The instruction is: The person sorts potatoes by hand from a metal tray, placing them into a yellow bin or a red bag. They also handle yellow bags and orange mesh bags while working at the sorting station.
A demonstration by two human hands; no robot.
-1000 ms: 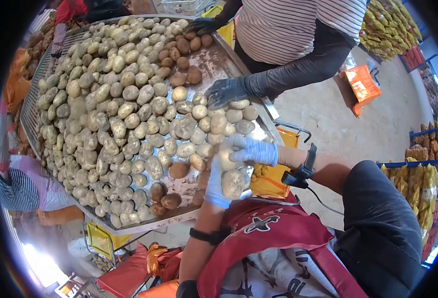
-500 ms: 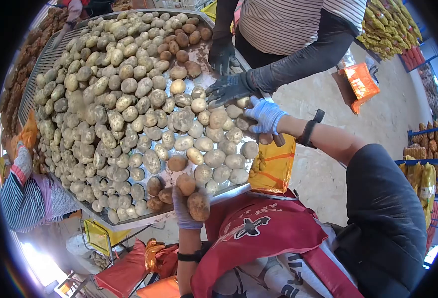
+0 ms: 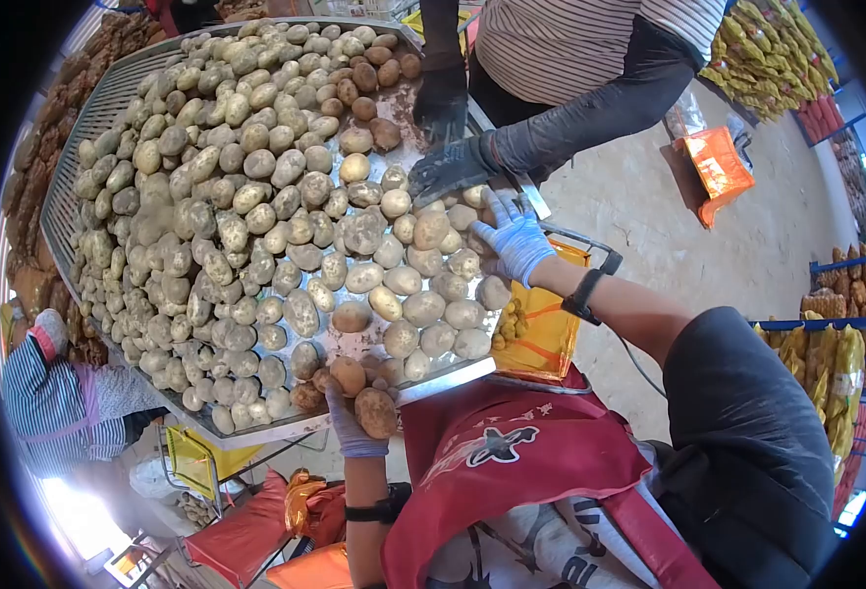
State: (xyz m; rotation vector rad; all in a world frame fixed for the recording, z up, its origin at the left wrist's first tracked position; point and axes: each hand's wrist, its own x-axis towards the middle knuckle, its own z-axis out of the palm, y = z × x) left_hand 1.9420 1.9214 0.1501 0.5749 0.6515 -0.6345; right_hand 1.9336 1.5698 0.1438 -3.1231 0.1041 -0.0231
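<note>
A large metal sorting table [image 3: 227, 444] bears a heap of potatoes [image 3: 207, 216], mostly pale and dusty. At its near edge my gloved left hand [image 3: 354, 432] is closed around brown potatoes, one of them a dark, soil-covered potato [image 3: 376, 413]. Another brown potato [image 3: 347, 375] sits by its fingertips. My right hand [image 3: 519, 239], in a blue glove, lies with fingers stretched out over pale potatoes at the table's right edge. Its palm side is hidden.
Across the table a co-worker's dark gloved hand [image 3: 450, 172] rests on the potatoes close to my right hand. A yellow-orange bag [image 3: 551, 339] hangs open below the right edge, with potatoes inside. Another person [image 3: 60, 393] stands at the left.
My right hand has shifted slightly left, its fingers now spread flatter over the potatoes. My left hand has drawn a little left, still with brown potatoes. The left person's orange bag is out of sight.
</note>
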